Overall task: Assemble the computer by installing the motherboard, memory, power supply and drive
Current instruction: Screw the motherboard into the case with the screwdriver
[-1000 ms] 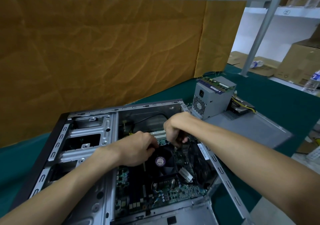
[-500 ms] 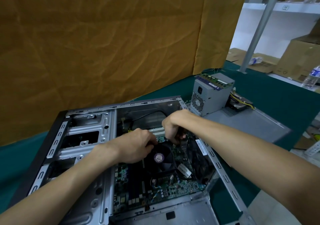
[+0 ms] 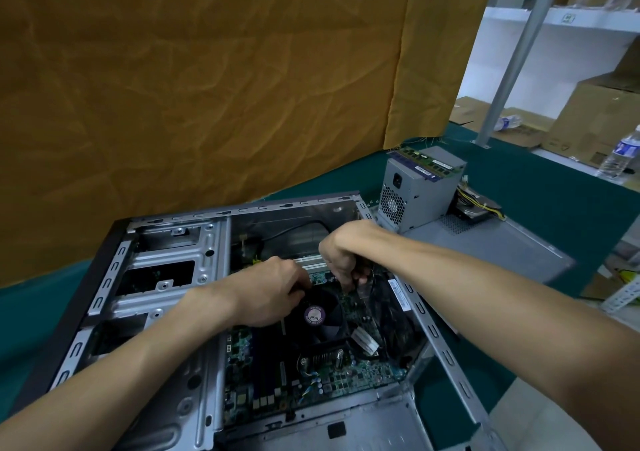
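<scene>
Nearest, at the bottom of the frame, the open grey case [image 3: 166,315] lies on its side on the green table [image 3: 540,187], with the motherboard [image 3: 332,381] already lying inside it: green, crowded with small parts, a finned heatsink and a round black fan [image 3: 320,313] with a purple label at its middle.

Just beyond the fan, in the centre of the frame, both hands work at the board's far edge. The left hand [image 3: 273,294] has its fingers curled down beside the fan; what they hold, if anything, is hidden under the hand. The right hand [image 3: 343,260] makes a closed grip around something slim pointing down at the board, likely a screwdriver, though too little of it shows to be sure.

The step in hand looks like fixing the motherboard down. The next move probably calls for steady downward pressure on the fastener while the other hand keeps the board from shifting.

Farther back, upper right of centre, the power supply [image 3: 420,190] stands on the case's removed side panel [image 3: 502,246], a grey box with a vent grille. Memory sticks [image 3: 429,163] rest on top of it, and a drive [image 3: 476,206] lies just behind with yellow cables. None of these is installed yet.
</scene>
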